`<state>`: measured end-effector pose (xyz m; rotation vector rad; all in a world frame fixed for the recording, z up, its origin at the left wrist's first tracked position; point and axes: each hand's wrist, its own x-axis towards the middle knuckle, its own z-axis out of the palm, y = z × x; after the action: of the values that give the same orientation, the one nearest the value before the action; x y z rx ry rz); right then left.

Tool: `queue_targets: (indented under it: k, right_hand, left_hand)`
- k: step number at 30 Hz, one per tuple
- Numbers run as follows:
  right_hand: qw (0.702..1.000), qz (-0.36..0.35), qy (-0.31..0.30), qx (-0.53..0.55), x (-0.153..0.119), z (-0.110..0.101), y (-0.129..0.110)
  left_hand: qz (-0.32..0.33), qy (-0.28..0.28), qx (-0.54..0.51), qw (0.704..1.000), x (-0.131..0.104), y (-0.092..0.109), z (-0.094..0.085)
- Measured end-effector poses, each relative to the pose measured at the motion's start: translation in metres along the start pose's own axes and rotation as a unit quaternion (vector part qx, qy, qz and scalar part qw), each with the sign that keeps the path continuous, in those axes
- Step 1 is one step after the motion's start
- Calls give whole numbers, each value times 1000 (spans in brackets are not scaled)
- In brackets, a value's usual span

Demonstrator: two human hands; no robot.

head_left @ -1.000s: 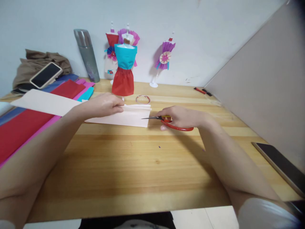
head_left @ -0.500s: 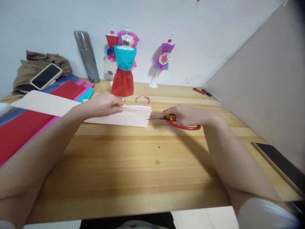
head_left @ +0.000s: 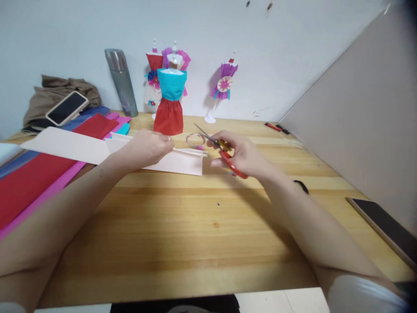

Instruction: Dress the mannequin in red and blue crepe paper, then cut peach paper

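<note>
My left hand (head_left: 148,148) is closed on the upper edge of a folded strip of pale pink crepe paper (head_left: 185,163) lying on the wooden table. The strip stretches left beneath my forearm, and its layers part a little at the right end. My right hand (head_left: 237,154) grips scissors (head_left: 224,152) with red and yellow handles. Their blades point up and to the left, just apart from the paper's right end. Behind my left hand stands a small dress form (head_left: 171,87) in a turquoise top and red skirt.
Coloured paper sheets (head_left: 42,182) are stacked at the left, near a phone (head_left: 67,108), a brown cloth (head_left: 65,87) and a grey flask (head_left: 122,82). A roll of tape (head_left: 195,139) lies behind the paper. Another dress form (head_left: 224,82) stands at the back; a second phone (head_left: 384,226) lies right.
The scissors have swung from pointing left at the paper's end to pointing up and left, and my right hand has turned. My left hand still pinches the paper, whose upper layers have lifted.
</note>
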<state>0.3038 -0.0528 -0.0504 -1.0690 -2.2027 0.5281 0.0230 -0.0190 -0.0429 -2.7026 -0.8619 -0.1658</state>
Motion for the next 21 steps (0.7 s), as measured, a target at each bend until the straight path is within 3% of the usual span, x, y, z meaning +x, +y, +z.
queue_targets:
  k: [5,10,15,21]
  right_hand:
    - [975,-160,89,-127,-1,41,0]
    - [966,-164,120,-163,-6,55,11]
    - [966,-175,116,-152,-10,61,14]
    - [936,-266,98,-208,-15,70,13]
  left_hand:
    - [36,12,83,996,1,0,12]
    - [74,22,101,992,1,4,16]
    - [87,-11,93,992,-5,7,15]
    - [81,-74,84,990,-26,-6,3]
